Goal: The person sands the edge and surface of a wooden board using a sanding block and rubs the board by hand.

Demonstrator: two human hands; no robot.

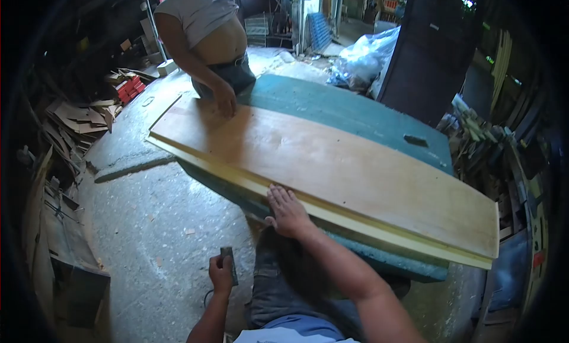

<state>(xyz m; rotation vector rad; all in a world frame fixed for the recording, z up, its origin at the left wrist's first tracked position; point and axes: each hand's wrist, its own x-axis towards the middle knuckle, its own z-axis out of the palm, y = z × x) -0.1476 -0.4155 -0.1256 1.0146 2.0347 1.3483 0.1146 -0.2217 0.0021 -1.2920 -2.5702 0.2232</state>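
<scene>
A long wooden panel with pale edge strips lies across a green worktable. My right hand rests on the near edge strip, fingers stretched out and lying flat, holding nothing. Low on the left, away from the panel and above the floor, my left hand is closed around a dark rectangular block. The block's exact kind does not show. Several small dark dots mark the panel's face.
Across the panel stands another person, one hand touching its far left part. Wood scraps and red blocks lie at left. Plastic sheeting sits behind; more timber leans at right.
</scene>
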